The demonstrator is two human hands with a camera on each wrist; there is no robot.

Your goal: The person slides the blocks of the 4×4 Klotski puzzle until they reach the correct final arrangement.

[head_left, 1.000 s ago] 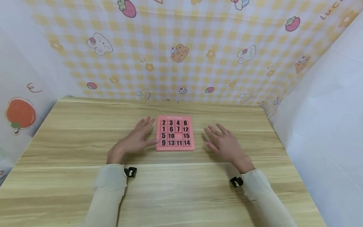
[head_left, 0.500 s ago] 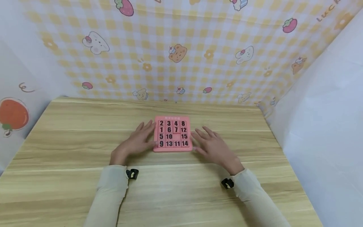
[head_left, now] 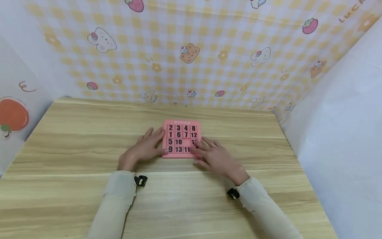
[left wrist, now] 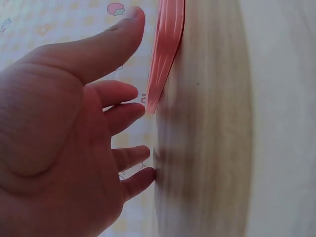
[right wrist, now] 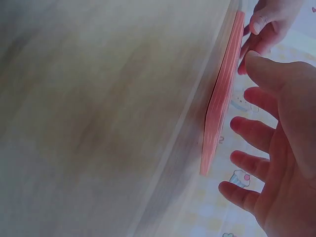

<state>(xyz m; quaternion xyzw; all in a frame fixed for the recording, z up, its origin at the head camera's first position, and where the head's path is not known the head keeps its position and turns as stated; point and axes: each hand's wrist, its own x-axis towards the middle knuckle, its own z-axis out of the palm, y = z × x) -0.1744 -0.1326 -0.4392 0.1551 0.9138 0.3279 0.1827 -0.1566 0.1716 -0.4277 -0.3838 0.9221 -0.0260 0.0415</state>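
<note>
A pink number slide puzzle (head_left: 186, 142) lies flat on the wooden table, its black-numbered tiles facing up and one gap in the third row, between 10 and 15. My left hand (head_left: 142, 148) is at the puzzle's left edge, thumb by the lower left corner and fingers spread along the side. Over the lower right corner, my right hand (head_left: 217, 158) reaches with loosely extended fingers, hiding the 14 tile and part of the 15. In the right wrist view the fingers (right wrist: 249, 131) hover above the puzzle's side (right wrist: 222, 98), holding nothing.
The wooden table (head_left: 89, 192) stretches out around the puzzle. A yellow-checked cloth (head_left: 167, 59) with cartoon prints hangs behind it, and a white sheet (head_left: 337, 126) covers the right side. Small black devices sit at both wrists.
My right hand has moved left from beside the puzzle to over its lower right corner. The left hand has come slightly closer to the left edge. The tiles keep the same visible order.
</note>
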